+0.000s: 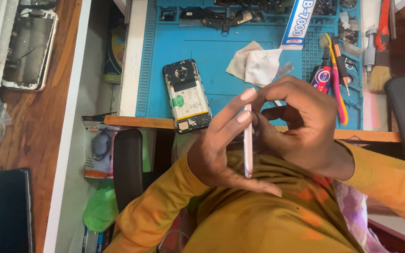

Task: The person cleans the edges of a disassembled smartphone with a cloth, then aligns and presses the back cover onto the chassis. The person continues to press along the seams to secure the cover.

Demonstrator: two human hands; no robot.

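Note:
Both my hands hold a thin pink phone panel (248,140) edge-on in front of my chest. My left hand (221,147) grips it with fingers along its top and the thumb under its lower end. My right hand (301,126) curls around its right side, the index finger arched over the top. An opened phone (187,96) with its back off, battery and circuit board showing, lies on the blue work mat (221,47) beyond my hands, overhanging the desk's front edge.
A white cloth (254,63), a glue tube (298,23), screwdrivers and tweezers (336,77) and a brush (379,65) lie on the mat's right. Small parts fill the mat's far edge. A cracked phone (29,49) and a dark phone (5,211) rest on the wooden surface at left.

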